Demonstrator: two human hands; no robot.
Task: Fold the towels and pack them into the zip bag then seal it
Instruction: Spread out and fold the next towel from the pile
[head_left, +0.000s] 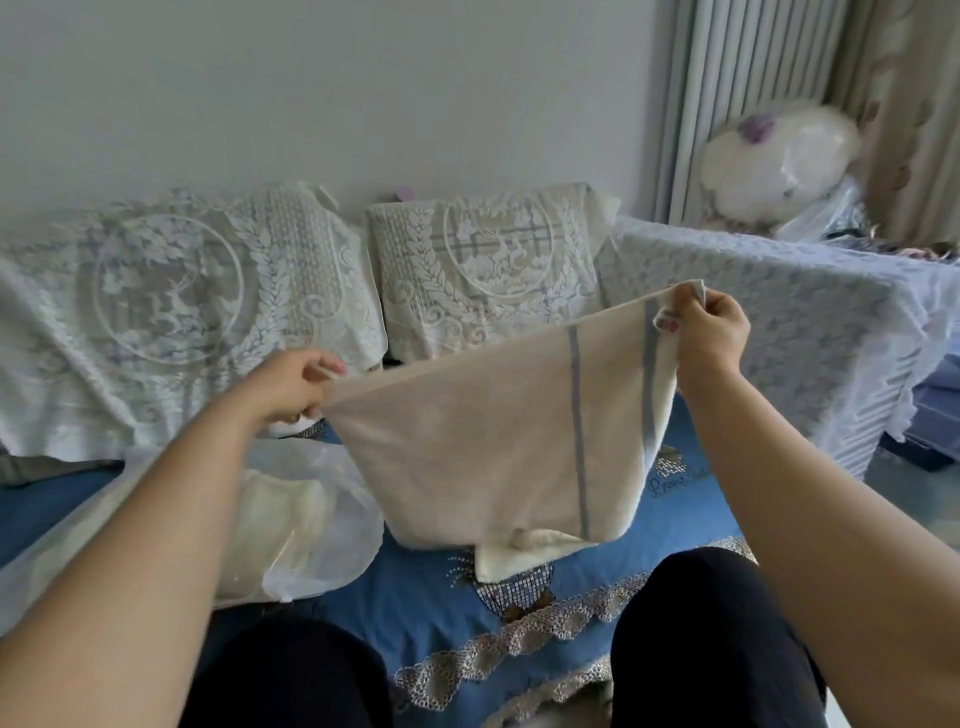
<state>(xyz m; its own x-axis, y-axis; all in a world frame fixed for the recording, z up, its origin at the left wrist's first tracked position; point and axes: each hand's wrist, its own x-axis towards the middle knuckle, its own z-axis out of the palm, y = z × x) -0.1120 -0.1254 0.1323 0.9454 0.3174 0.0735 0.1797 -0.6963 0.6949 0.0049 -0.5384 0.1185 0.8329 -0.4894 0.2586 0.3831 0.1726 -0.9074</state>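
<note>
Two hands hold one towel (488, 447) up in the head view, above a blue cover (431, 597) on the seat. The left hand (291, 387) is closed on the towel's upper left corner, the cloth pinched between thumb and fingers. The right hand (711, 332) is closed on the upper right corner, raised higher than the left, with a small tuft of cloth sticking out above the fingers. The towel's top edge runs taut and slanted between the two hands. The towel is beige with two grey-blue stripes near its right side, and it hangs doubled, its lower edge curved and a loose white corner showing below the fold, touching or just above the cover; which cannot be told. The zip bag (311, 525), translucent white, lies on the cover to the left of the towel, partly under the left forearm. A pale folded item shows through its plastic; whether it is a towel cannot be told. Whether the bag's seal is open or closed cannot be told. Two lace-covered cushions (467, 270) stand against the wall behind the towel. Two dark-clad knees (696, 623) sit at the bottom edge.
</note>
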